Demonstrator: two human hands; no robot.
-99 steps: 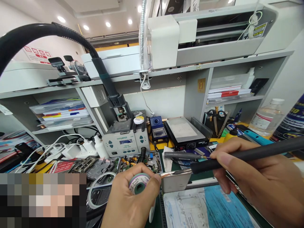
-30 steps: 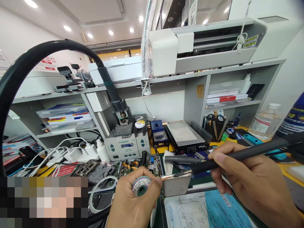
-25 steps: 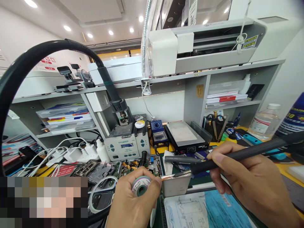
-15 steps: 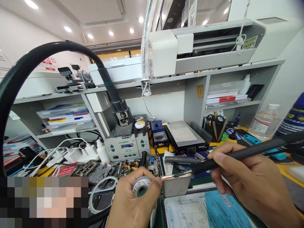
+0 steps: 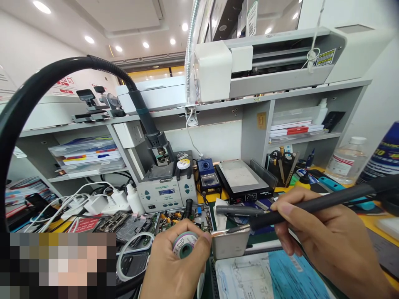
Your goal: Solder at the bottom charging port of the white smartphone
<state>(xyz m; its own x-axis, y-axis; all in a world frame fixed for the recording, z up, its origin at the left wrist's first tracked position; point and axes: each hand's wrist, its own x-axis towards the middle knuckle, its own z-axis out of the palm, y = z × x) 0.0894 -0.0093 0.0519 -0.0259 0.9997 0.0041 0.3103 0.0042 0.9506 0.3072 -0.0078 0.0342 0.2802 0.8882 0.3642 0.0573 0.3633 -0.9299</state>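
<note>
My left hand (image 5: 179, 265) is closed round a small green spool (image 5: 186, 245) with a numbered label; thin braid seems to run from its fingertips. My right hand (image 5: 330, 236) grips a black soldering iron (image 5: 299, 208), whose tip points left and rests at the braid (image 5: 220, 233). Both lie over the top edge of a small grey metal box (image 5: 231, 246). Whether the tip touches the braid or the box is hard to tell. A patterned blue and white mat (image 5: 249, 274) lies below the box.
Behind the hands stand a grey rework station (image 5: 166, 191), a blue soldering unit (image 5: 208, 176) and a flat heating plate (image 5: 240, 174). Circuit boards (image 5: 124, 224) and white cables lie at the left. A clear bottle (image 5: 346, 160) stands at the right. A black hose arches over the left side.
The view has shifted very slightly. My right hand and the iron have moved a little to the left; my left hand keeps its hold on the spool.
</note>
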